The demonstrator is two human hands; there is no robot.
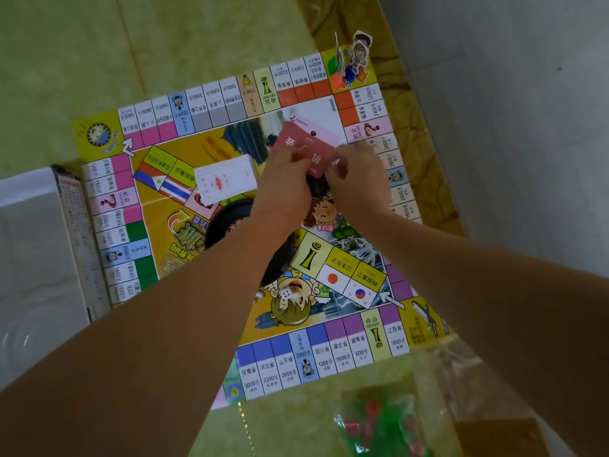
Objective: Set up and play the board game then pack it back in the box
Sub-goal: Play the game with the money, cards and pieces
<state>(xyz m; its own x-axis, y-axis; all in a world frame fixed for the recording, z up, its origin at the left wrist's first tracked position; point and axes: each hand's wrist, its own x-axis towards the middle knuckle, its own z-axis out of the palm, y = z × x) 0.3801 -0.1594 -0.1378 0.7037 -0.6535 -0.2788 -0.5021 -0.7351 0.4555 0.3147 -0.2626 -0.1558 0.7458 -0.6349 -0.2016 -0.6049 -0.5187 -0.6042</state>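
The colourful game board (184,291) lies flat on the green floor. Over its upper middle, my left hand (285,179) and my right hand (357,174) both pinch a stack of red-backed cards (301,148), held just above the pink chance space (324,128). A white card stack (225,179) lies to the left on the board. A small die (286,294) rests on the cartoon face near the board's middle. Cardboard player figures (352,59) stand on the far right corner square.
The game box (77,232) sits at the left board edge, beside a white plastic tray (29,245). A clear bag of red and green pieces (382,423) lies below the board. A brown marbled strip (418,133) and grey floor run along the right.
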